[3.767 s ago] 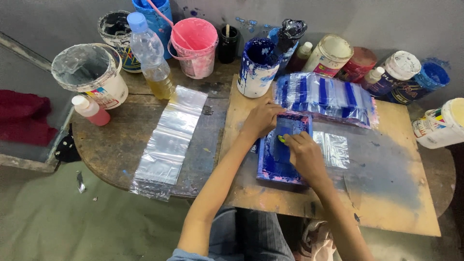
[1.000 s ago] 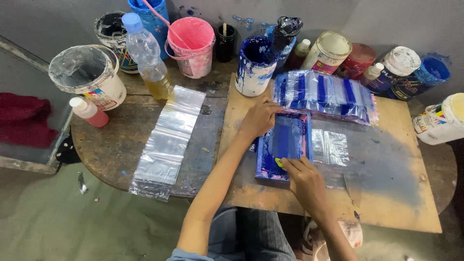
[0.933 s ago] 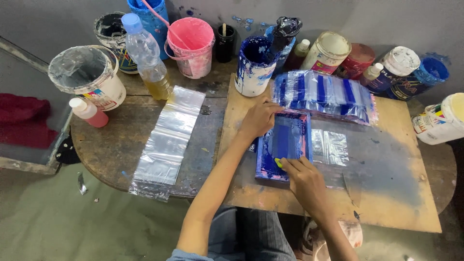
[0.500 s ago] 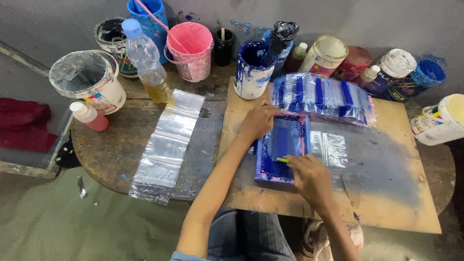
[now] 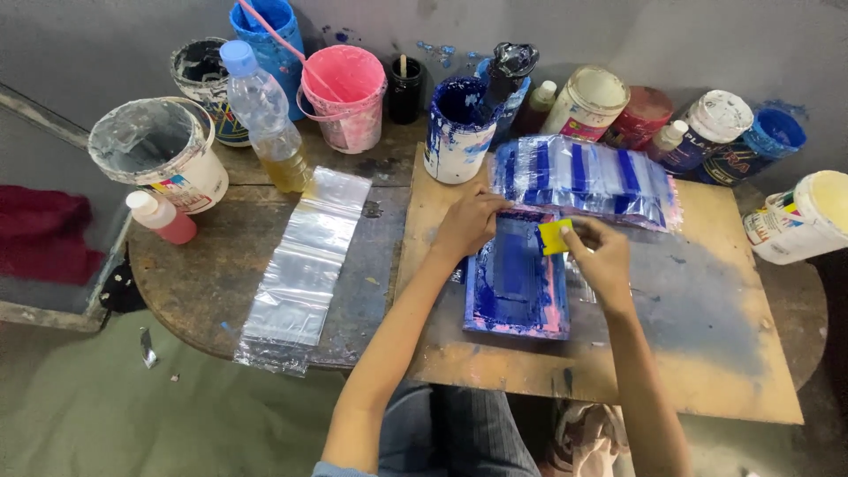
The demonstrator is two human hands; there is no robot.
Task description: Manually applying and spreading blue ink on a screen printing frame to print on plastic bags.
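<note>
Wooden board (image 5: 707,353) on round table (image 5: 212,274), paint pots against grey wall (image 5: 671,35)

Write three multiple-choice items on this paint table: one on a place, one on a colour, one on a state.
1. Where does the stack of clear plastic bags lie?
A. On the round table, to the left of the wooden board
B. Inside the pink bucket
C. Under the blue frame

2. What colour is the small scraper in the right hand?
A. Red
B. Yellow
C. Green

3. How is the left hand placed?
A. Raised off the table
B. Gripping the plastic bottle
C. Resting on the top edge of the blue printing frame

Answers: 1 A, the bags lie on bare dark wood beside the wooden board. 2 B, the pinched piece is bright yellow. 3 C, its fingers rest on the frame's upper edge.
</note>
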